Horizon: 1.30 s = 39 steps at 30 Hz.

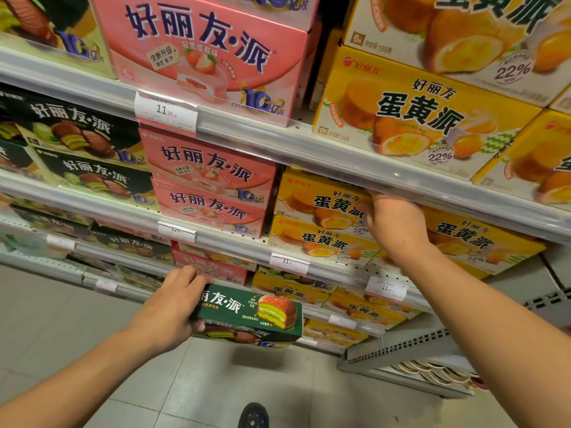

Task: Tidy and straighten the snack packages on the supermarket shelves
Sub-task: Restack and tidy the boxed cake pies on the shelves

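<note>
The left hand (168, 307) grips one end of a dark green box (250, 313), fingers curled over its top edge and thumb beneath, holding it out in the aisle, away from the shelves, in front of the lower rows. The right hand (394, 222) reaches under the lip of the upper shelf rail (309, 146) and lies on the front of the top yellow box (321, 200) of a two-high stack on the middle shelf; its fingertips run in behind the rail, so whether they pinch the carton or only press it I cannot tell.

Held by one end only, the green box could tip or slide out of the grasp (its free end hangs over the floor (77, 319)). A hard push on the yellow box could skew it on the one beneath, or shove it against the pink boxes (210, 183) just to its left.

Further yellow boxes stand to the right of the hand and on the shelves above and below. The matching dark green cartons (83, 140) sit well to the left, beyond the pink stack. The projecting rail and its price tags (289, 263) crowd the gap above the yellow stack, leaving little room to lift a box out. A dark shoe (254, 416) shows at the bottom edge.
</note>
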Available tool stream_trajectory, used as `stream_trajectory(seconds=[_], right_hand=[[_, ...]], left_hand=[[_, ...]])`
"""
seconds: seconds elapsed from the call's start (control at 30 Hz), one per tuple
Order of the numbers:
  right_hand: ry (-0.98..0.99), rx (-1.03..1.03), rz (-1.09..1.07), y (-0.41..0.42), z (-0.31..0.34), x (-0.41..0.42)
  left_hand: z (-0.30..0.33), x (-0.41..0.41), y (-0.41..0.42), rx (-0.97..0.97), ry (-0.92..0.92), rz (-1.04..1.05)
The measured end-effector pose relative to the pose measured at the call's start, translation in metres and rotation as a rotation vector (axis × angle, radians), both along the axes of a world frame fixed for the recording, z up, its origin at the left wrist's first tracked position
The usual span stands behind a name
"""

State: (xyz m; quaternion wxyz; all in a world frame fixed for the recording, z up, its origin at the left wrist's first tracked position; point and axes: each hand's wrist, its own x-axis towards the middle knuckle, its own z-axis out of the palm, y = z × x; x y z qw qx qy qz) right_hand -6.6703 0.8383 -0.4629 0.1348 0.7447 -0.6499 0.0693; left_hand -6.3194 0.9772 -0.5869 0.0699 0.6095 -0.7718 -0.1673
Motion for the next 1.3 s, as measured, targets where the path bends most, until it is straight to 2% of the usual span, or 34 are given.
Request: stream_trajectory(seconds=[0.17,0.27,0.37,0.4,0.47,0.53,0.6,0.77,0.9,0.97,1.03,1.1,1.3], right_hand=[[0.034,0.046,-0.035,0.002,-0.006,0.001],[-0.024,0.057,-0.045,0.014,-0.008,0.01],[-0.028,-0.019,0.133,0.048,-0.023,0.027],[-0.043,0.006,0.228,0.063,-0.032,0.035],[-0.145,0.192,0.379,0.09,-0.051,0.054],[-0.187,0.393,0.458,0.1,-0.069,0.069],[-0.165,0.495,0.509,0.099,-0.081,0.083],[-0.163,0.538,0.606,0.089,-0.095,0.127],[-0.226,0.548,0.695,0.086,-0.092,0.19],[-0.266,0.542,0.699,0.085,-0.089,0.227],[-0.321,0.538,0.667,0.085,-0.087,0.267],[-0.348,0.537,0.647,0.088,-0.087,0.311],[-0.386,0.534,0.593,0.109,-0.083,0.441]], left_hand=[[-0.001,-0.003,0.002,0.002,0.0,0.007],[0.002,-0.007,-0.001,-0.018,0.018,0.014],[0.006,-0.01,-0.006,-0.046,0.017,0.023],[0.007,-0.011,-0.008,-0.056,0.021,0.026],[0.01,-0.012,-0.011,-0.078,0.04,0.031],[0.016,-0.011,-0.011,-0.104,0.052,0.039],[0.02,-0.005,-0.009,-0.129,0.075,0.06],[0.025,0.035,0.01,-0.126,0.086,0.17],[0.026,0.092,0.036,-0.116,0.134,0.336],[0.025,0.123,0.048,-0.186,0.236,0.505],[0.023,0.159,0.057,-0.257,0.422,0.722],[0.018,0.2,0.065,-0.252,0.57,0.847],[0.005,0.322,0.085,-0.244,0.732,0.789]])
